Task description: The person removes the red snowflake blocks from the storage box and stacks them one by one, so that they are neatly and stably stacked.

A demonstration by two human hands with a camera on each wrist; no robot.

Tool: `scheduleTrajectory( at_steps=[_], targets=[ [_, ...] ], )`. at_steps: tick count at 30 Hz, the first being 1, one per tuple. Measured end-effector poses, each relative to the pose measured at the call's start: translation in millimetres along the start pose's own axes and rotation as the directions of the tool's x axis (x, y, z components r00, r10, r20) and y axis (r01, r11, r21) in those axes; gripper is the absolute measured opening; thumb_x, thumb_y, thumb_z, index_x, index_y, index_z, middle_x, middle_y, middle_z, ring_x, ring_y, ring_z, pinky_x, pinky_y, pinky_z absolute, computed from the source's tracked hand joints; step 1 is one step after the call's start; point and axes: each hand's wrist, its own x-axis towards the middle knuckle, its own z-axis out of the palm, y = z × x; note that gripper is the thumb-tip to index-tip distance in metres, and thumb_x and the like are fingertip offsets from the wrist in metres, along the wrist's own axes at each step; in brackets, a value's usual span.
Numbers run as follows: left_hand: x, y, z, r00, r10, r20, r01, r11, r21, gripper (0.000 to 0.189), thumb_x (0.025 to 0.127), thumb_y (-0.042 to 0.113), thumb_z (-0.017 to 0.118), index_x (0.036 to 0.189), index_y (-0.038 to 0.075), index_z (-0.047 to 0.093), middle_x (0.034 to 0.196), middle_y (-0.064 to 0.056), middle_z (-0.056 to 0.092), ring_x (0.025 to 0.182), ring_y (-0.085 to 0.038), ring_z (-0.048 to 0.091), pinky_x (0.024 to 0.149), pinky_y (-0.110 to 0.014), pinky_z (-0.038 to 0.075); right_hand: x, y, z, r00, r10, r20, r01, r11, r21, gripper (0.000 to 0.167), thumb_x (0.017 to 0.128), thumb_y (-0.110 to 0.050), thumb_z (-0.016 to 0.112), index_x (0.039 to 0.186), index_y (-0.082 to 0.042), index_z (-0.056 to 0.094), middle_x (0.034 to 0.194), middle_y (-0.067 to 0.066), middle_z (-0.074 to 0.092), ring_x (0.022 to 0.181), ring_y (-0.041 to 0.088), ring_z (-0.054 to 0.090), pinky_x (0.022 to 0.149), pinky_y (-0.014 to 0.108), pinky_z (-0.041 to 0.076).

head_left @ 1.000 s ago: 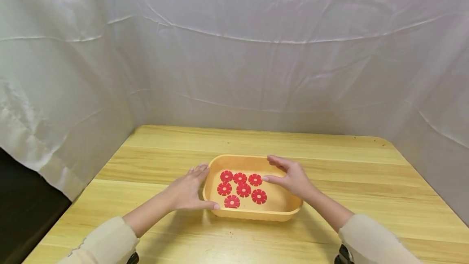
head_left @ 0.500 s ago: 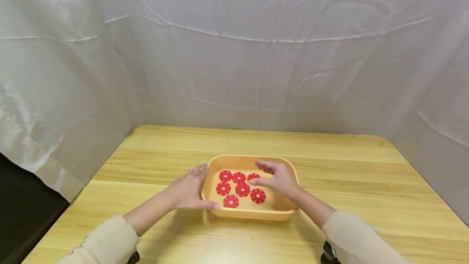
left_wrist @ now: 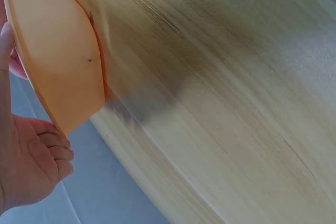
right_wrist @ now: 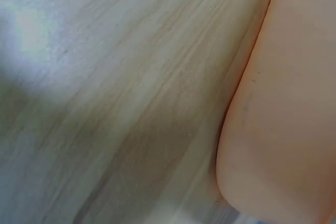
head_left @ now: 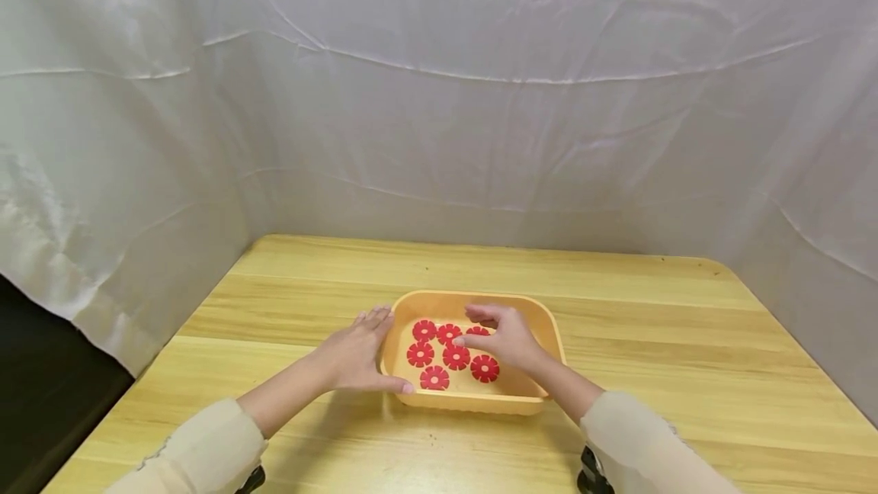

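An orange plastic tray [head_left: 480, 401] stands on the table, with several red, slotted, flower-shaped discs [head_left: 434, 378] lying apart or touching on its floor. My left hand [head_left: 353, 357] holds the tray's left end, thumb on the front rim and fingers at the left side. In the left wrist view, curled fingers [left_wrist: 54, 153] of that hand lie against the tray's corner. Inside the tray's outline my right hand [head_left: 511, 338] hovers over the discs, thumb and fingers apart. Its thumb partly covers the discs behind it, and no disc shows between the fingers. The right wrist view shows only the tray's outer wall [right_wrist: 283, 114] and tabletop.
The wooden table [head_left: 652, 341] spreads around the tray. Light grey cloth [head_left: 514, 136] hangs behind it and at both sides. Something black [head_left: 55, 380] shows at the left, below the cloth.
My right hand has moved left, from the tray's right side to over the discs at its middle. The left hand has stayed on the tray's left end.
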Motion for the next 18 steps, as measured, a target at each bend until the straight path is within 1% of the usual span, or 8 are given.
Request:
scheduleTrajectory(
  at_steps=[3, 7, 10, 13, 16, 18],
  targets=[
    [1.4, 0.3, -0.4, 1.000, -0.004, 0.005, 0.004, 1.000, 0.000, 0.112, 0.068, 0.070, 0.063, 0.139, -0.010, 0.032, 0.146, -0.028, 0.030, 0.137, -0.040, 0.028, 0.113, -0.048, 0.027, 2.6, 2.7, 1.9, 1.000, 0.021, 0.001, -0.021, 0.999, -0.030, 0.058, 0.075, -0.017, 0.077, 0.123, 0.008, 0.055, 0.122, 0.025, 0.059, 0.106, 0.036, 0.061, 0.087, 0.034, 0.054],
    [2.3, 0.3, -0.4, 1.000, -0.010, 0.008, 0.010, 1.000, 0.005, 0.112, 0.067, 0.071, 0.063, 0.138, -0.010, 0.033, 0.146, -0.028, 0.030, 0.137, -0.040, 0.029, 0.113, -0.048, 0.028, 5.4, 6.6, 4.3, 0.999, 0.033, 0.003, -0.033, 0.996, -0.085, 0.054, 0.074, -0.017, 0.078, 0.118, 0.007, 0.059, 0.112, 0.021, 0.063, 0.097, 0.032, 0.062, 0.082, 0.030, 0.056],
    [2.2, 0.2, -0.4, 1.000, -0.015, 0.007, 0.015, 1.000, 0.012, 0.112, 0.066, 0.071, 0.063, 0.139, -0.009, 0.033, 0.146, -0.027, 0.030, 0.137, -0.039, 0.029, 0.113, -0.048, 0.028, 6.8, 9.6, 5.2, 0.999, 0.030, 0.025, -0.026, 0.991, -0.129, 0.050, 0.073, -0.017, 0.078, 0.114, 0.007, 0.062, 0.100, 0.017, 0.064, 0.087, 0.024, 0.061, 0.074, 0.025, 0.055],
    [1.7, 0.4, -0.2, 1.000, -0.015, 0.005, 0.015, 1.000, 0.015, 0.113, 0.066, 0.072, 0.063, 0.139, -0.009, 0.033, 0.146, -0.027, 0.030, 0.137, -0.039, 0.029, 0.113, -0.047, 0.027, 7.6, 12.0, 5.8, 0.998, 0.013, 0.057, -0.003, 0.985, -0.171, 0.045, 0.072, -0.016, 0.079, 0.108, 0.006, 0.065, 0.092, 0.013, 0.063, 0.080, 0.018, 0.057, 0.068, 0.019, 0.051],
    [1.5, 0.5, 0.0, 1.000, -0.014, 0.004, 0.014, 1.000, 0.020, 0.113, 0.066, 0.072, 0.063, 0.139, -0.009, 0.034, 0.146, -0.027, 0.031, 0.137, -0.039, 0.029, 0.113, -0.047, 0.027, 7.4, 13.0, 6.2, 0.997, 0.006, 0.082, 0.011, 0.979, -0.203, 0.040, 0.072, -0.017, 0.079, 0.103, 0.005, 0.068, 0.088, 0.010, 0.062, 0.076, 0.014, 0.054, 0.065, 0.017, 0.049],
    [1.5, 0.6, 0.0, 1.000, -0.014, 0.004, 0.014, 1.000, 0.023, 0.113, 0.065, 0.072, 0.063, 0.139, -0.009, 0.034, 0.146, -0.027, 0.031, 0.137, -0.039, 0.029, 0.113, -0.047, 0.027, 6.9, 13.0, 6.5, 0.995, 0.011, 0.098, 0.009, 0.979, -0.204, 0.037, 0.071, -0.016, 0.080, 0.101, 0.005, 0.069, 0.085, 0.009, 0.062, 0.075, 0.013, 0.052, 0.063, 0.017, 0.048]
  ],
)
